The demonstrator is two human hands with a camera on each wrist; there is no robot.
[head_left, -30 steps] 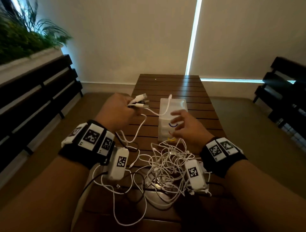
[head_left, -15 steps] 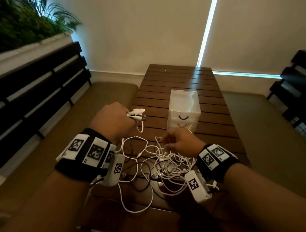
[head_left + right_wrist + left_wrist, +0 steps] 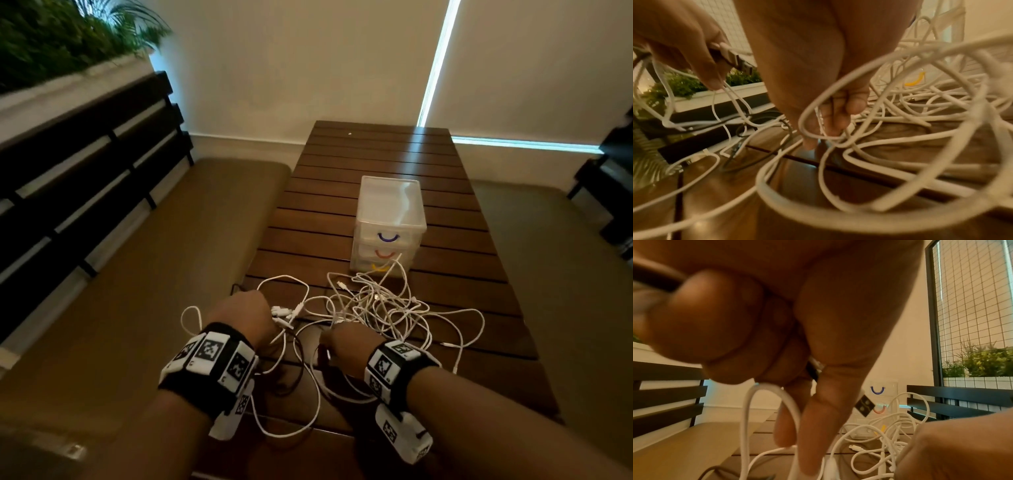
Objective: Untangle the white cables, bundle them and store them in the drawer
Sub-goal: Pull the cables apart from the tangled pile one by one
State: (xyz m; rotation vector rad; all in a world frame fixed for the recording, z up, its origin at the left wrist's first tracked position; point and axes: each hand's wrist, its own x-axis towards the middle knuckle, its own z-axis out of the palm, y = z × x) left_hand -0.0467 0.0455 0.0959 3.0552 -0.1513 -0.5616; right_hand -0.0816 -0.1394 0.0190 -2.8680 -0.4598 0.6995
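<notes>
White cables [image 3: 383, 308]: tangled heap on the slatted wooden tabletop [image 3: 376, 150], between its middle and near edge, loops spreading toward the right edge and trailing over the near edge. One thin dark cable [image 3: 298, 363] mixed in on the near left side.

Cable plugs [image 3: 282, 313]: small cluster of white connector ends, projecting from the left hand toward the heap; one USB plug face visible in the left wrist view [image 3: 865, 405].

Left hand [image 3: 241, 317]: above the near left part of the tabletop, fingers curled, gripping the plug ends; a white loop hanging from the fingers [image 3: 809, 426] in the left wrist view.

Right hand [image 3: 351, 344]: just right of the left hand, at the near side of the heap, fingers bent down into the strands, fingertips [image 3: 835, 123] pinching a white strand in the right wrist view.

Drawer unit [image 3: 388, 224]: small translucent plastic box, upright, on the tabletop's middle, just beyond the heap, a few loops touching its base. Three drawers stacked, all closed, with curved handles: blue [image 3: 388, 237] on top, red [image 3: 384, 254] in the middle, yellow [image 3: 379, 268] at the bottom.

Wrist bands [image 3: 210, 359]: black, with white marker tiles, one on each wrist.

Cushioned bench [image 3: 144, 274]: along the left edge of the tabletop, dark slatted backrest behind.

Planter [image 3: 51, 44]: green foliage, above the backrest, far left.
</notes>
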